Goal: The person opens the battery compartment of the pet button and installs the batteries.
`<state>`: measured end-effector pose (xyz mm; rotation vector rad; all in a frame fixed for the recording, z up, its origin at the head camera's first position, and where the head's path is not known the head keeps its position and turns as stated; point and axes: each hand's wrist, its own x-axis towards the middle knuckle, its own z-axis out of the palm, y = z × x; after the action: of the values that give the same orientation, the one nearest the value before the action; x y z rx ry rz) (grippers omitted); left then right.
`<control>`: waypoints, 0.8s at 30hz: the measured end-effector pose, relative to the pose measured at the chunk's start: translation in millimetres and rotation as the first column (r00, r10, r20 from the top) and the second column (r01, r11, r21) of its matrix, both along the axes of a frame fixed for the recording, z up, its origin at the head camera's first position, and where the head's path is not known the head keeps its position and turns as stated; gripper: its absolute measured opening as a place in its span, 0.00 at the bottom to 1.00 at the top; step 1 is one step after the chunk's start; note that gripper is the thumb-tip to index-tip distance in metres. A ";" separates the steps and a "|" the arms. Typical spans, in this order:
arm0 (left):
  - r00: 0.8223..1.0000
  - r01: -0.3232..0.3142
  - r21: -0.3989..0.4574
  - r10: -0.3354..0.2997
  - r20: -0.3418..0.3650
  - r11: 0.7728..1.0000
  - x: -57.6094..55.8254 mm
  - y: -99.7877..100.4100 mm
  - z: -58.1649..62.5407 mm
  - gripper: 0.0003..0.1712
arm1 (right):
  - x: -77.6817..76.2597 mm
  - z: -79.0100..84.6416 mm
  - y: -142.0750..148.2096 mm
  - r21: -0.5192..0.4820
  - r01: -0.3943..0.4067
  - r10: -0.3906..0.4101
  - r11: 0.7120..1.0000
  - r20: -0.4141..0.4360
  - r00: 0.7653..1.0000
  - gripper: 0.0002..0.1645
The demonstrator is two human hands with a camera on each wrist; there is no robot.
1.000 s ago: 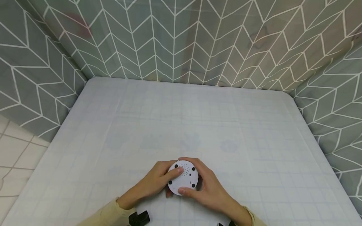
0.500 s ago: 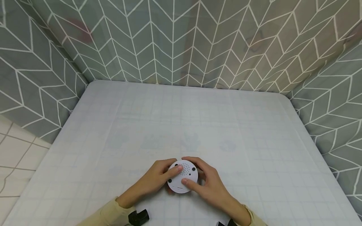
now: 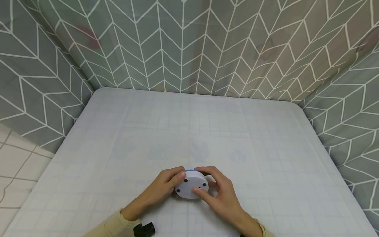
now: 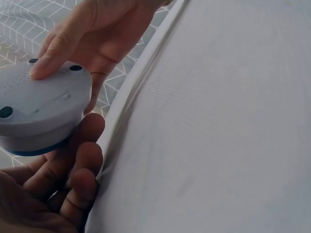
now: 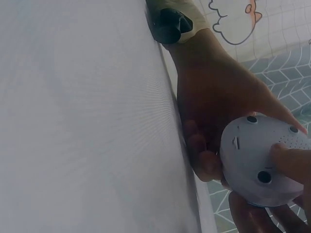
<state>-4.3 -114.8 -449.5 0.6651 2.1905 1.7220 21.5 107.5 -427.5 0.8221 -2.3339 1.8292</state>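
Observation:
A round white device (image 3: 190,189) with several dark rubber feet, a patch of small speaker holes and a blue rim is held between both hands, underside facing up toward the head camera and tilted. My left hand (image 3: 163,184) grips its left side, thumb on the upper edge and fingers beneath. On the right side, my right hand (image 3: 223,194) holds it with the thumb pressed on the underside and the index finger at the far edge. In the left wrist view the blue rim of the device (image 4: 43,104) shows at the bottom. The device's front face is hidden.
A white cloth-covered table (image 3: 183,131) spreads around the hands. Grey curtains with a white chevron pattern (image 3: 189,46) enclose the back and sides. Pale floor tiles (image 3: 17,158) show at the left. A black wrist camera (image 3: 144,229) sits at the left sleeve.
The device has tipped so that its side and blue rim show at the far edge. My right thumb has shifted up across its underside. Both hands keep hold of it.

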 end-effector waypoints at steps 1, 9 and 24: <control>1.000 0.011 0.012 -0.011 0.017 1.000 0.3 -0.5 -0.3 0.13 | 0.9 3.2 -0.5 -0.005 -0.002 0.002 1.000 -0.015 1.000 0.30; 0.994 0.052 0.074 -0.059 0.094 0.996 -0.7 -1.0 -2.8 0.09 | 2.0 10.6 -1.3 -0.034 -0.014 0.011 0.999 -0.087 0.996 0.31; 0.984 0.018 0.181 -0.050 0.173 0.983 -0.3 -1.4 -3.4 0.13 | 1.4 12.8 0.7 -0.001 0.000 0.000 1.000 -0.024 1.000 0.31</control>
<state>-4.6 -116.3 -452.9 0.5627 1.9113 1.8975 22.9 108.3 -414.7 0.8393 -2.3180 1.8102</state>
